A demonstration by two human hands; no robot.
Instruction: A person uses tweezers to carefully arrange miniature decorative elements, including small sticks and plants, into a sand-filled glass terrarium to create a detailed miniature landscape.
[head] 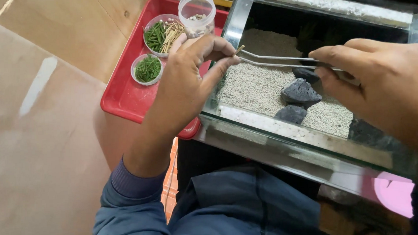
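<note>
Small tan stem (pixel 239 49) sits at the tweezers (pixel 282 61) tips, just above the glass tank's (pixel 276 133) left end, over the gravel (pixel 255 86); left hand (pixel 188 85) pinches the stem between thumb and forefinger, other fingers curled; right hand (pixel 379 84) is closed around the tweezers' rear, pressing the prongs toward each other. Step in hand looks like loading the stem into the tweezers, hand to tool. Next move likely calls for a firm squeeze on the prongs, left fingers letting go cleanly, then tips angled down into the gravel clear of the dark rocks (pixel 300 92). Beside the tank, touching or nearly, a red tray (pixel 122 96) holds a cup of green bits (pixel 148 69), a cup of mixed green and tan stems (pixel 164 35), and a clear jar (pixel 197 12) with pale beads. Hard to tell whether the tips already grip the stem; stem mostly hidden by fingers; right hand cut off at frame edge; tank's back is dark, contents unclear; pink object (pixel 394 193) at lower right only partly seen through glass
</note>
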